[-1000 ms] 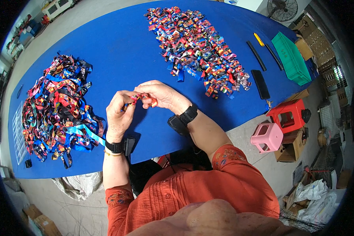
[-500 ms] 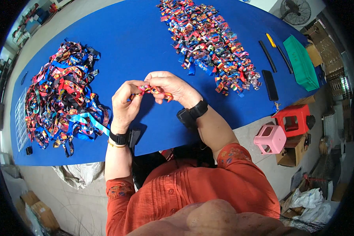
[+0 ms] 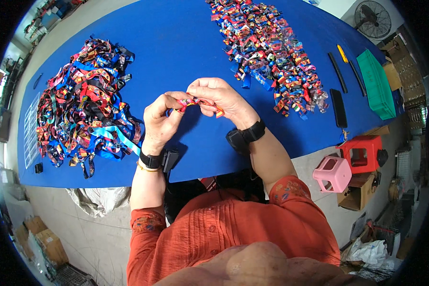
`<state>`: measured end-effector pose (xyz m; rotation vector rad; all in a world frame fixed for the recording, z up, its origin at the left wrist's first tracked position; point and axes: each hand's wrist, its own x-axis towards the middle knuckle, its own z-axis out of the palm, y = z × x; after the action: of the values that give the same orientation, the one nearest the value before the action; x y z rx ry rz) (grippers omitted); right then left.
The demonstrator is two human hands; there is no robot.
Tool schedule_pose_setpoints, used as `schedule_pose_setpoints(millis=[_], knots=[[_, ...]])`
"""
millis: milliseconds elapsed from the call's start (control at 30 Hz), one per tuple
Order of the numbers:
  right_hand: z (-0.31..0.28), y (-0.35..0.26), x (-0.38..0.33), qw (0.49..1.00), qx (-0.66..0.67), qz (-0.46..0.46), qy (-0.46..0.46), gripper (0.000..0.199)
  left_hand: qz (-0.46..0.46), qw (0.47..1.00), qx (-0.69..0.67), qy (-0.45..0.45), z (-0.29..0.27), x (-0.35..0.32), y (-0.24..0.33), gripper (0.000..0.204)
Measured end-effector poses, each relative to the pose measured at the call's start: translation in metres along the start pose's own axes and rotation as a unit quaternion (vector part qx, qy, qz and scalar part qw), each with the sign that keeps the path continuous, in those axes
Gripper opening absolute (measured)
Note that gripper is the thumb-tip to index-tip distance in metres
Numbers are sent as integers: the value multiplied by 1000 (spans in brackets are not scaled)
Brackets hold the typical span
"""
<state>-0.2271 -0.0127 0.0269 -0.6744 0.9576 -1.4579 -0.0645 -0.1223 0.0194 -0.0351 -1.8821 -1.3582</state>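
Observation:
Between both hands, above the blue table, is a patterned ribbon strap (image 3: 189, 102) in red, yellow and pink, looped or knotted on itself. My left hand (image 3: 163, 117) pinches its left end, fingers closed. My right hand (image 3: 219, 99) is closed on the other side, with a short end (image 3: 219, 112) hanging below its fingers. The exact shape of the knot is hidden by the fingers. To the left lies a loose heap of long patterned ribbon straps (image 3: 88, 102). At the far right side of the middle spreads a long pile of small knotted ribbon pieces (image 3: 271, 57).
Along the right lie a black phone (image 3: 338, 108), dark rods (image 3: 337, 71), a yellow cutter (image 3: 342, 53) and a green crate (image 3: 377, 86). Below the table's right edge stand a pink stool (image 3: 332, 174) and a red stool (image 3: 365, 155). A white wire rack (image 3: 31, 128) lies far left.
The whole view has shifted, moving the table's things rightward and slightly up. Both hands keep hold of the strap, and its right end now hangs lower beside the right fingers.

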Motion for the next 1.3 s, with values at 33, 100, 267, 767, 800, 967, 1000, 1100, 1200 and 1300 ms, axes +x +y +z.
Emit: schedule_pose_setpoints(millis=[33, 100, 267, 767, 800, 967, 1000, 1100, 1200, 1300], knots=[[0, 1, 0, 1000, 8, -9, 4, 17, 21, 999, 39, 10, 1, 0, 2, 14], [1, 3, 2, 1000, 15, -20, 6, 18, 44, 997, 67, 15, 1, 1, 4, 15], [-2, 3, 2, 1000, -11, -22, 3, 19, 107, 982, 154, 28, 5, 5, 8, 19], [1, -9, -7, 997, -81, 12, -6, 15, 45, 991, 129, -6, 1, 5, 8, 18], [0, -8, -7, 997, -81, 12, -6, 15, 45, 991, 128, -6, 1, 4, 8, 18], [-3, -6, -6, 993, -121, -8, 9, 18, 1, 997, 61, -44, 3, 3, 9, 17], [-4, -5, -5, 993, -121, -8, 10, 18, 1, 997, 61, -44, 2, 3, 10, 17], [-7, -2, -4, 993, -116, 9, -1, 13, -24, 997, 26, -72, -1, 3, 9, 17], [-5, 1, -1, 989, -145, -8, -11, 15, -31, 995, -3, -90, -3, 2, 9, 17], [-2, -3, -4, 992, -125, -31, -12, 20, -28, 996, 9, -86, -3, 3, 12, 18]])
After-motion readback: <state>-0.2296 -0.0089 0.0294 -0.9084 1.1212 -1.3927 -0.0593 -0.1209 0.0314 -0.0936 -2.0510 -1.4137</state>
